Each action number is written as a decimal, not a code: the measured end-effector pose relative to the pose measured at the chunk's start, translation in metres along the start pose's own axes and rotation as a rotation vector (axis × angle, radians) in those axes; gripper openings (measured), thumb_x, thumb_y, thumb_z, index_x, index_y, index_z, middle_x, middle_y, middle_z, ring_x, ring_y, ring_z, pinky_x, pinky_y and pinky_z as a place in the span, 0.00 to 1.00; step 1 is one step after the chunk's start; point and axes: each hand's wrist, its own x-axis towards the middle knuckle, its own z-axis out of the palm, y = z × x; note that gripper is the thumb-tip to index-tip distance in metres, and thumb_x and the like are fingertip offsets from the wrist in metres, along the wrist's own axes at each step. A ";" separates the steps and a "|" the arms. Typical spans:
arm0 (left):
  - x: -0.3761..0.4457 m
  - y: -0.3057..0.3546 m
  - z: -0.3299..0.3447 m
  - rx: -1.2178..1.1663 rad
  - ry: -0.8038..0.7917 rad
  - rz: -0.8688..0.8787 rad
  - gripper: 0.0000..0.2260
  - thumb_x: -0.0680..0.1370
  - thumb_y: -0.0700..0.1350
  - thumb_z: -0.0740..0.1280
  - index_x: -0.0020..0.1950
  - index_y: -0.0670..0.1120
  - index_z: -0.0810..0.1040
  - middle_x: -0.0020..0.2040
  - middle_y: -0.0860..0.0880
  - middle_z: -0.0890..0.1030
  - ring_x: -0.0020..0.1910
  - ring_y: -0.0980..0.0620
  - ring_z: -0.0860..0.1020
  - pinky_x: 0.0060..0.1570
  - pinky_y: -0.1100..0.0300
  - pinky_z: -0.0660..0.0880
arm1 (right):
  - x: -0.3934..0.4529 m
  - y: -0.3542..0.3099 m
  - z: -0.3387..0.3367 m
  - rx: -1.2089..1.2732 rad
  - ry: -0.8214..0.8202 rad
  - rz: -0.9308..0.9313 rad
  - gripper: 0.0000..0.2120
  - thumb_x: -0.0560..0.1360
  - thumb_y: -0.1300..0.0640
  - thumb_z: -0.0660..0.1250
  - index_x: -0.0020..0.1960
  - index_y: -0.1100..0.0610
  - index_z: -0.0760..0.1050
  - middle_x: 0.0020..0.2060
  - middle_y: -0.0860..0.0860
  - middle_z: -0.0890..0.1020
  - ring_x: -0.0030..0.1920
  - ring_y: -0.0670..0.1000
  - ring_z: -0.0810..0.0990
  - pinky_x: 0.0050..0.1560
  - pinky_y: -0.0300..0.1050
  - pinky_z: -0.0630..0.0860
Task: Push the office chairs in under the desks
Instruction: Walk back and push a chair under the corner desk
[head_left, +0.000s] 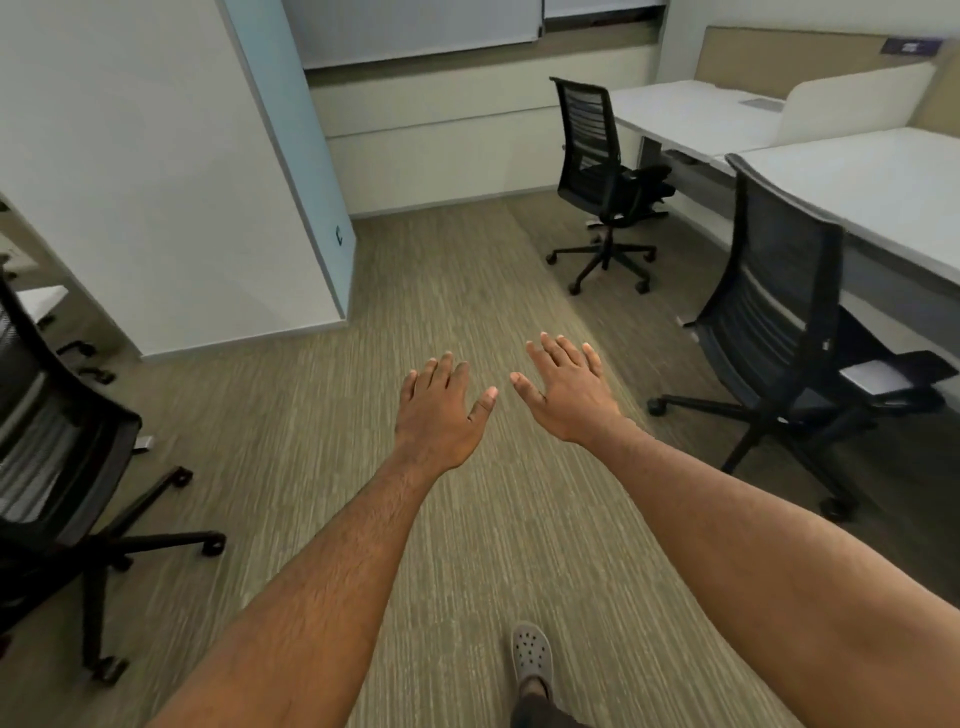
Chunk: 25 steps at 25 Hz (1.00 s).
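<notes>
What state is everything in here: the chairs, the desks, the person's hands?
Left hand: open, palm down, holding nothing.
Right hand: open, fingers spread, holding nothing.
Far chair: upright, standing out from the far desk, not pushed in.
Near right chair: upright, back clear of the near desk.
Left chair: upright on the carpet, partly out of frame.
Window blind: lowered.
</notes>
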 end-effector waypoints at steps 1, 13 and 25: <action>0.027 -0.008 -0.001 0.012 0.002 -0.002 0.33 0.82 0.64 0.45 0.80 0.45 0.58 0.82 0.44 0.54 0.81 0.46 0.50 0.78 0.47 0.43 | 0.029 0.003 0.001 0.007 0.000 -0.005 0.34 0.81 0.35 0.43 0.80 0.53 0.51 0.81 0.53 0.52 0.80 0.52 0.45 0.78 0.54 0.39; 0.274 -0.095 -0.006 0.022 0.034 -0.111 0.33 0.82 0.64 0.45 0.81 0.45 0.55 0.82 0.44 0.52 0.81 0.46 0.48 0.78 0.48 0.41 | 0.311 0.019 0.014 -0.006 -0.031 -0.108 0.35 0.81 0.34 0.43 0.81 0.53 0.48 0.81 0.53 0.49 0.80 0.52 0.43 0.78 0.54 0.38; 0.527 -0.238 0.025 0.002 0.010 -0.093 0.33 0.82 0.63 0.46 0.82 0.45 0.52 0.82 0.45 0.50 0.81 0.47 0.46 0.78 0.48 0.40 | 0.582 -0.006 0.081 -0.032 -0.036 -0.112 0.35 0.81 0.35 0.43 0.81 0.54 0.47 0.81 0.53 0.48 0.80 0.52 0.43 0.77 0.53 0.37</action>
